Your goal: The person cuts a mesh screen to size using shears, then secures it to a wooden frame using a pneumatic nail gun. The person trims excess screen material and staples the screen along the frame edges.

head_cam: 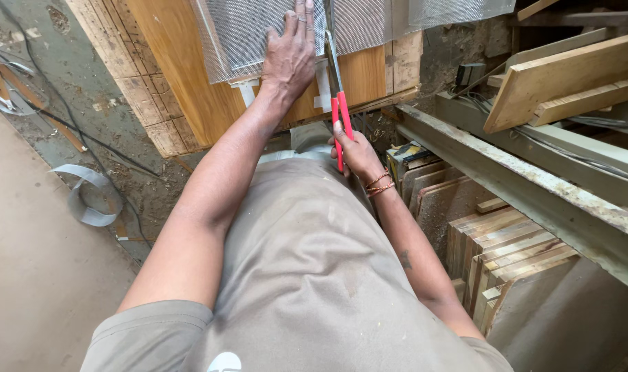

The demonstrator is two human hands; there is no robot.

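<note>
On top of the wooden board [190, 76], which lies flat across the upper middle of the head view, a sheet of fine metal mesh [241, 34] is spread out, grey and perforated, its near edge a little short of the board's near edge. The left hand [290, 58] lies flat on the mesh, fingers spread and pressed down, gripping nothing. The right hand [355, 153] is closed around the red handles of a pair of snips [338, 103], whose blades point away from the person and into the mesh just right of the left hand.

As a judgement, the cut is partly made: a slit seems to run from the near edge of the mesh up to the blades, and the sheet beyond them, toward the far edge of the board, looks uncut, though the frame ends there. A second stretch of mesh [458, 10] lies right of the snips, over the board's right edge.

Stacked wooden panels [513, 255] stand at lower right under a metal beam [534, 186]; loose planks [569, 76] rest above it. A curled strip of grey banding [86, 196] lies on the floor at left.
</note>
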